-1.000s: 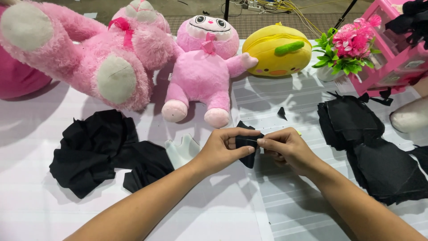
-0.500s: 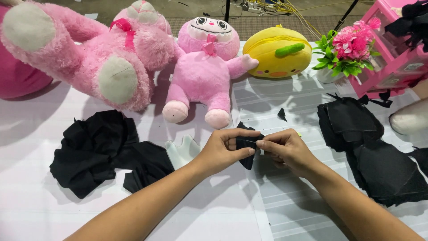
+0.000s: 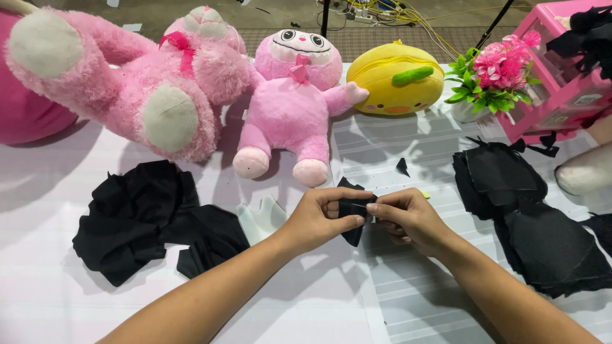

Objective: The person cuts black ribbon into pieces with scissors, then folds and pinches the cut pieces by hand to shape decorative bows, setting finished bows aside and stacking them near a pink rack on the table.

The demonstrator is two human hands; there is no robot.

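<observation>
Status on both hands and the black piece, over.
Left hand and right hand both pinching small black fabric piece above the white table. Nothing between hands. Black fabric piles lie clear on either side.

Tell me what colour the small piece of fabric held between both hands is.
Black; the fabric piece shows best in the head view.

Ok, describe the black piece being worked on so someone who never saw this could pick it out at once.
Start at the row of plush toys along the white table's far edge and come toward the camera from the pink big-eyed doll. There the left hand and right hand pinch one small black fabric piece. Unlike the black heaps either side, it is single and held.
</observation>
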